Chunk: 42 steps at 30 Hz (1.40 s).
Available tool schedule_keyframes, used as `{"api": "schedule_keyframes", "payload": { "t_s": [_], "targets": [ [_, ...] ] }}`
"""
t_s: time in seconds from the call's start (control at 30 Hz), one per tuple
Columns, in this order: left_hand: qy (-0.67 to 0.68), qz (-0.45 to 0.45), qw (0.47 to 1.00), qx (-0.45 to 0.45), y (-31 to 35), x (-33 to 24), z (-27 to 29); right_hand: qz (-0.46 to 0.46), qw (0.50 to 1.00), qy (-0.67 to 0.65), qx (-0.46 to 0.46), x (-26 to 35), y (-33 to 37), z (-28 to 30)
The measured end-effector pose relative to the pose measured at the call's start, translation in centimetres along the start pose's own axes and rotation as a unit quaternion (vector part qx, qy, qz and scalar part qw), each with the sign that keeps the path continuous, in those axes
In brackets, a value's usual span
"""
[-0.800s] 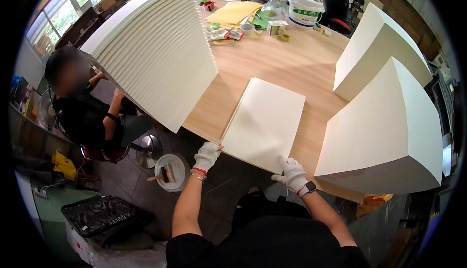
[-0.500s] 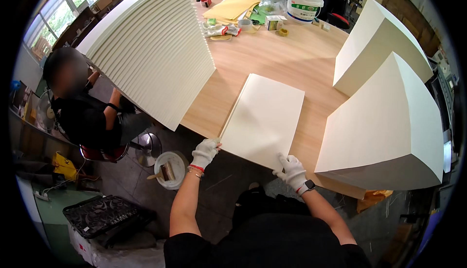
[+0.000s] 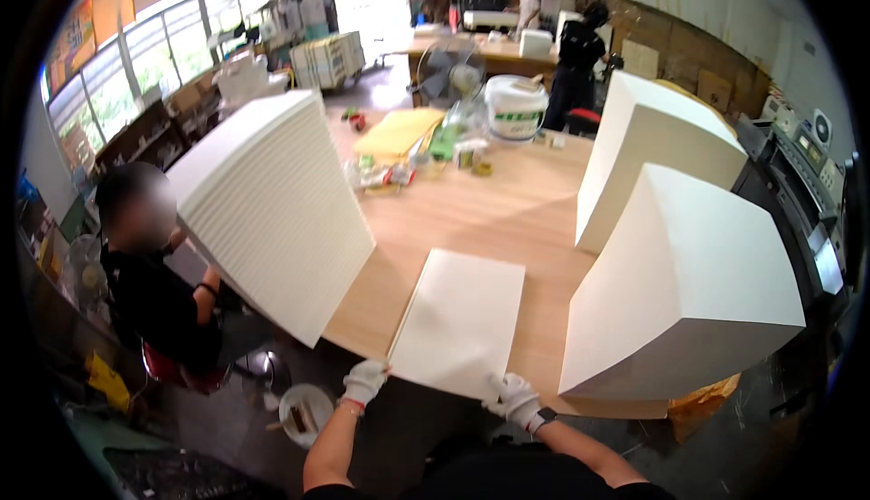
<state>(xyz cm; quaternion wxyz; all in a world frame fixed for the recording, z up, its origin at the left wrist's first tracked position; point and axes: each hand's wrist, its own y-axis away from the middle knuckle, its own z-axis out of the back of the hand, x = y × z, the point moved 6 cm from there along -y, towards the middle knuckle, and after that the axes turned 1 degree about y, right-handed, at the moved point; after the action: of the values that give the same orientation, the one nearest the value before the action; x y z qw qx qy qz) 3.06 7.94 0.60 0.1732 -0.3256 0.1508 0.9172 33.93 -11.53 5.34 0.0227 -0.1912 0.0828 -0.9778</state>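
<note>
A low pile of large white sheets (image 3: pixel 460 319) lies at the table's front edge, its left side showing a few layers. My left hand (image 3: pixel 365 380), in a white glove with a red cuff, pinches the pile's near left corner. At the near right corner my right hand (image 3: pixel 514 400), gloved alike and with a dark watch on its wrist, grips the edge between thumb and fingers. Part of the right fingers is blurred. To the left towers a tall white stack with ridged layers (image 3: pixel 272 219). Two tall, smooth-sided white stacks (image 3: pixel 634 310) (image 3: pixel 634 155) stand at the right.
The wooden table (image 3: pixel 435 214) also bears yellow sheets (image 3: pixel 399 131), gloves (image 3: pixel 396 174), tape (image 3: pixel 482 168) and a white bucket (image 3: pixel 516 108). A seated co-worker (image 3: pixel 154 291) is at the left. A pail with a brush (image 3: pixel 305 414) stands on the floor. Another person (image 3: pixel 580 60) stands beyond the table.
My view has tilted up, so the room's far end now shows and the table sits lower in the picture. Both hands stay at the same corners of the sheets.
</note>
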Motion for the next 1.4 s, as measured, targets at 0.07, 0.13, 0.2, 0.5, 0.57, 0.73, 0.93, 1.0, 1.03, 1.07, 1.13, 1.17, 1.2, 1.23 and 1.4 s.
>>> {"api": "schedule_keyframes", "payload": {
  "t_s": [0.07, 0.13, 0.2, 0.5, 0.57, 0.73, 0.93, 1.0, 1.03, 1.07, 1.13, 1.17, 1.2, 1.23, 1.4],
  "targets": [
    [-0.018, -0.022, 1.000, 0.006, 1.0, 1.4, -0.5, 0.000, 1.000, -0.026, 0.015, 0.6, 0.4, 0.1],
    [-0.025, -0.058, 0.998, 0.004, 3.2, 0.0, 0.3, 0.003, 0.999, -0.039, 0.020, 1.0, 2.3, 0.0],
    [-0.048, -0.030, 0.998, 0.013, 3.4, -0.3, 1.5, -0.012, 0.997, -0.056, 0.043, 0.7, 3.4, 0.3],
    [-0.093, 0.011, 0.992, -0.086, 0.1, -9.4, 3.9, -0.275, 0.823, -0.447, 0.217, -7.6, 17.8, 5.6],
    [-0.015, -0.028, 0.996, -0.082, -0.7, -15.1, 5.1, -0.161, 0.714, -0.679, 0.060, -7.5, 18.3, 14.8],
    [0.194, -0.252, 0.943, -0.099, 2.1, -36.0, 9.8, 0.010, 0.847, -0.357, -0.395, -6.6, 21.7, 40.9],
    [-0.003, -0.662, 0.742, -0.101, 13.8, -61.3, 11.5, -0.073, 0.789, 0.033, -0.609, -9.7, 24.4, 53.6],
    [-0.070, -0.691, 0.719, -0.028, 16.8, -67.5, 9.1, -0.175, 0.815, 0.039, -0.551, -12.3, 24.3, 53.4],
    [-0.129, -0.696, 0.707, 0.006, 17.8, -70.1, 7.6, -0.216, 0.829, 0.062, -0.512, -12.9, 24.4, 53.2],
    [-0.138, -0.709, 0.690, 0.031, 18.2, -72.2, 5.9, -0.270, 0.829, -0.044, -0.487, -13.8, 24.6, 52.9],
    [-0.143, -0.723, 0.671, 0.078, 18.2, -75.2, 2.1, -0.211, 0.868, 0.021, -0.448, -14.4, 24.8, 53.3],
    [-0.141, -0.720, 0.670, 0.112, 17.6, -76.2, -0.3, -0.185, 0.873, 0.059, -0.447, -14.6, 25.0, 53.0],
    [-0.147, -0.714, 0.670, 0.137, 17.2, -77.0, -1.3, -0.128, 0.859, 0.099, -0.486, -13.8, 24.4, 53.4],
    [-0.166, -0.697, 0.678, 0.165, 16.3, -77.7, -2.4, -0.073, 0.836, 0.143, -0.525, -13.1, 23.5, 54.3],
    [-0.206, -0.703, 0.662, 0.159, 15.1, -79.0, -4.8, 0.073, 0.836, 0.153, -0.522, -9.0, 18.3, 57.7]
  ]
}}
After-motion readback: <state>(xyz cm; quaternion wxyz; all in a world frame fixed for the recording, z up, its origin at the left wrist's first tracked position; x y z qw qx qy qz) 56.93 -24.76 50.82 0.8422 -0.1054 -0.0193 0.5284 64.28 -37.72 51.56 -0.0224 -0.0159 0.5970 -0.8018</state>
